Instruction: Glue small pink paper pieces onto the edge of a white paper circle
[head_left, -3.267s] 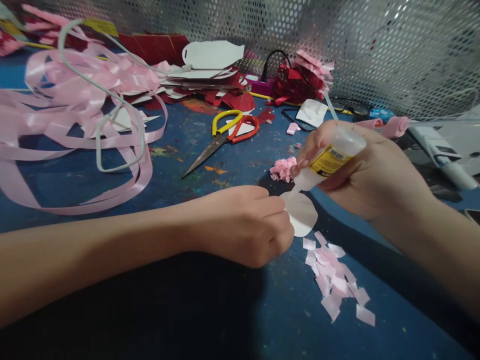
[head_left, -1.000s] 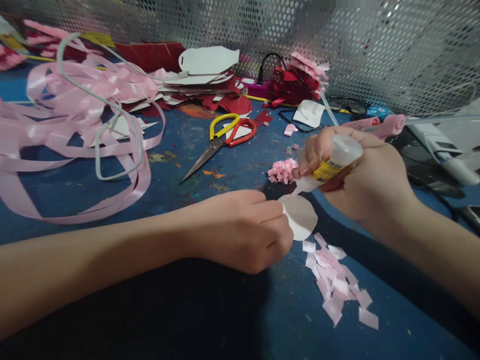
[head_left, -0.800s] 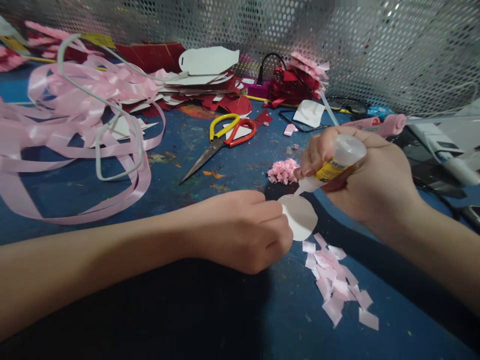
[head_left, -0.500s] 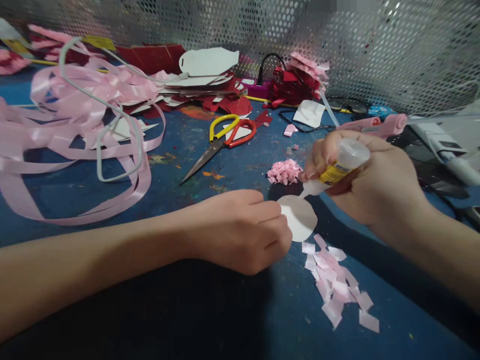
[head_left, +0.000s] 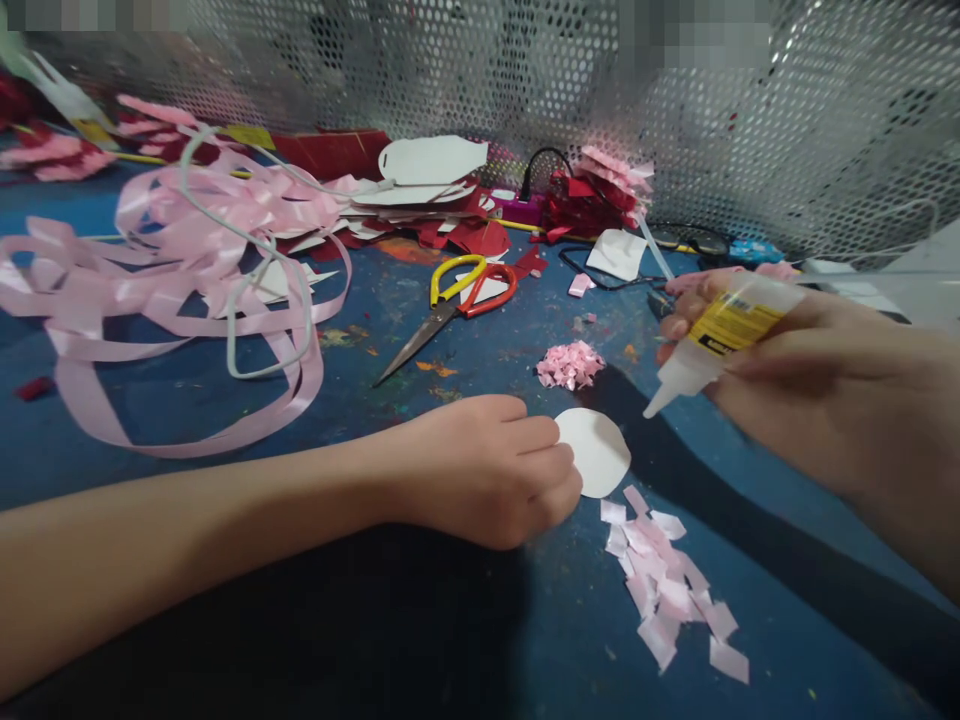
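A white paper disc [head_left: 596, 452] is pinched by the left hand [head_left: 487, 470]; a glue bottle [head_left: 712, 340], gripped by the right hand [head_left: 810, 390], is tilted at two o'clock — drips could be spilled onto the table [head_left: 450, 640].

The left hand [head_left: 487, 465] lies low at the centre, curled in a loose fist, its forearm stretching to the near left. The right hand [head_left: 810, 390] is raised at the right, fingers [head_left: 686, 305] closed in a grip, knuckles pointing left.
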